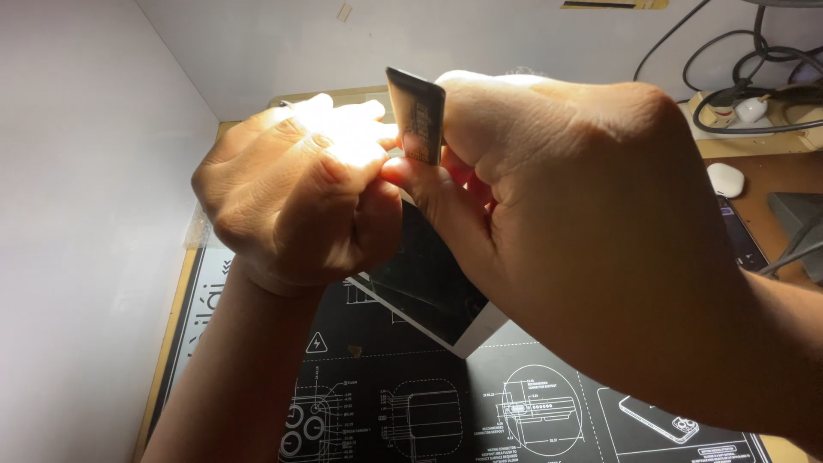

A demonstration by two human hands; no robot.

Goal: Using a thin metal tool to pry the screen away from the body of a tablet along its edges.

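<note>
A: What is the right hand (600, 231) doing?

B: Its thumb and fingers (411, 176) are pinched on a thin, dark, flat rectangular card (417, 120), which stands nearly upright and sticks up above the knuckles, raised well over the surface.

A: And the left hand (296, 197)?

B: It is curled into a loose fist right beside the card, with its fingertips pressed together at the card's lower edge. The strong light washes out those fingertips, so I cannot tell exactly what they grip there.

A: Do the 2 hands touch?

B: Yes, they meet at the card, left fingertips against the right thumb.

A: What lies under them?

B: A flat slab with a dark glossy face and a white edge (446, 300), tilted, partly hidden by both hands. Whether either hand holds it I cannot tell. Below it lies a black work mat printed with white technical line drawings (480, 403), covering a light wooden surface (171, 300).

A: Anything at the right?

B: A small white rounded case (726, 179) sits on the surface, a dark phone-like slab (744, 240) just beside it, and black cables (754, 94) loop near the white back wall (480, 43).
</note>
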